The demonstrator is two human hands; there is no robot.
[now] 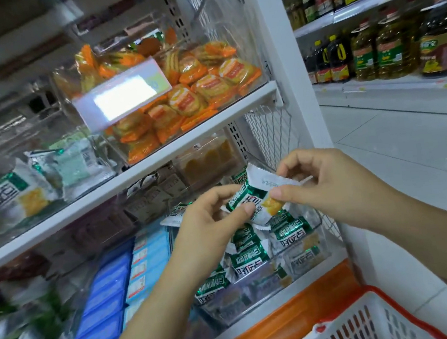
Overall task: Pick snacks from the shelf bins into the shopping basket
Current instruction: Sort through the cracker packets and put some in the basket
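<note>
A green-and-white snack packet (259,196) is held above a clear shelf bin (307,266) full of the same green-and-white packets (249,262). My left hand (211,216) pinches the packet's left end between thumb and fingers. My right hand (328,181) pinches its right end and white crimped edge. The white shopping basket (376,325) with a red-orange rim sits at the bottom right, below and to the right of both hands. What lies inside the basket cannot be seen.
Above, a clear bin (251,81) holds orange-wrapped biscuits behind a white price tag (123,95). Blue packets (110,290) fill the bin to the left. A white shelf post (287,57) stands on the right. Oil bottles (388,50) line the far shelves across the tiled aisle.
</note>
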